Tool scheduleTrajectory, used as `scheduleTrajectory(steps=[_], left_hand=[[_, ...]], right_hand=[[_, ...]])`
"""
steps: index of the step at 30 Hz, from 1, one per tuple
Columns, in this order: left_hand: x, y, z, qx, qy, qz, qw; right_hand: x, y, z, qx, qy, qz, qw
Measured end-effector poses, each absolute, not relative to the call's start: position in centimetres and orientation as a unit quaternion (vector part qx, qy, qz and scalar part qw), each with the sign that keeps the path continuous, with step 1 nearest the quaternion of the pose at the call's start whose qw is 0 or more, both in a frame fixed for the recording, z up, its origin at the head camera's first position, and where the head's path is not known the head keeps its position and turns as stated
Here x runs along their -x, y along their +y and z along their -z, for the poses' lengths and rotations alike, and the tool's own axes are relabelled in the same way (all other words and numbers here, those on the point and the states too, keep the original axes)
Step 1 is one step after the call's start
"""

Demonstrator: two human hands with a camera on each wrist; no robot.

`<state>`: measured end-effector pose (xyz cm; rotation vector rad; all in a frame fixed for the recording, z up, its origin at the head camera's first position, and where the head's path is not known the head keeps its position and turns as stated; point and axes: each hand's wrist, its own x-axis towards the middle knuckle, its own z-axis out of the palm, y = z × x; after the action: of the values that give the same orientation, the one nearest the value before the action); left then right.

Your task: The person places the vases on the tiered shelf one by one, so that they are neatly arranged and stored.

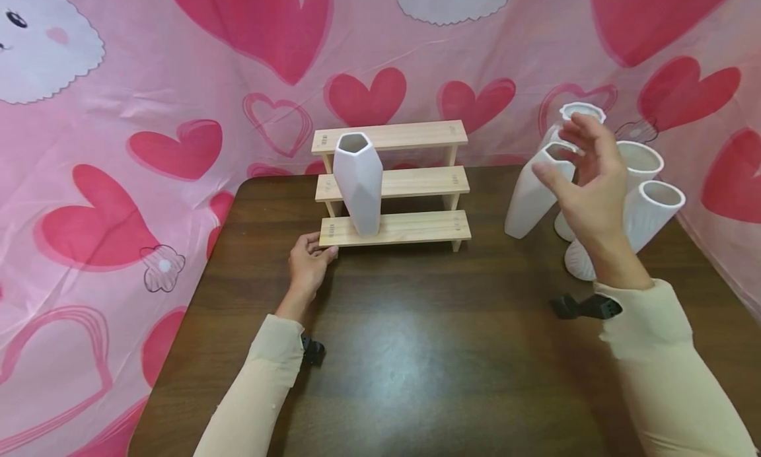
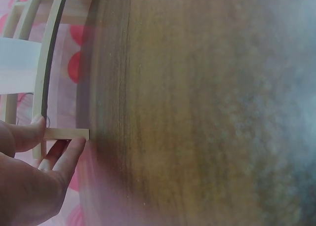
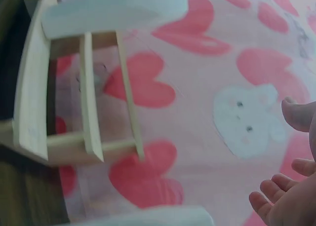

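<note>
A three-tier wooden display stand point(image 1: 410, 227) stands on the table. My left hand point(image 1: 308, 262) pinches the left end of its lowest step; in the left wrist view the thumb lies on the plank point(image 2: 49, 58) and fingers touch the support leg point(image 2: 69, 133). A white faceted vase point(image 1: 359, 186) sits upright on that lowest step, left of its middle. My right hand point(image 1: 597, 193) is raised with fingers spread and nothing in them, in front of several white vases at the right. Among those are a faceted vase point(image 1: 529, 199) and a ribbed vase point(image 1: 648, 216), partly hidden by the hand.
Behind the hand are a ruffled-rim vase point(image 1: 582, 107) and a wide-mouthed vase point(image 1: 645, 160). All stand on a dark brown wooden table point(image 1: 392, 351). A pink cloth point(image 1: 178, 100) with hearts hangs behind and beside the table.
</note>
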<state>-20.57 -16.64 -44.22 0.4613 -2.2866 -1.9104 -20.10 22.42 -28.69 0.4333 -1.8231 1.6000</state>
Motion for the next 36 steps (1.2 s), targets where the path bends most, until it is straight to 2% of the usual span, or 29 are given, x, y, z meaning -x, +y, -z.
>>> scheduleTrajectory(steps=[10, 17, 25, 31, 36], left_hand=[[20.6, -16.6, 44.3, -0.152, -0.755, 0.634, 0.064], [20.5, -16.5, 44.3, -0.154, -0.755, 0.634, 0.062], [20.4, -16.5, 44.2, -0.155, -0.757, 0.632, 0.066], [20.5, -16.5, 44.3, -0.157, -0.756, 0.631, 0.068], [20.5, -16.5, 44.3, -0.155, -0.758, 0.631, 0.066]], right_hand=[[18.1, 26.3, 27.1, -0.037, -0.759, -0.529, 0.378], [17.3, 28.8, 27.2, 0.007, -0.793, -0.453, 0.406], [17.0, 32.4, 29.5, 0.085, -0.829, -0.433, 0.344], [16.1, 34.0, 30.7, 0.159, -0.840, -0.455, 0.248], [15.9, 35.1, 31.7, 0.152, -0.839, -0.484, 0.199]])
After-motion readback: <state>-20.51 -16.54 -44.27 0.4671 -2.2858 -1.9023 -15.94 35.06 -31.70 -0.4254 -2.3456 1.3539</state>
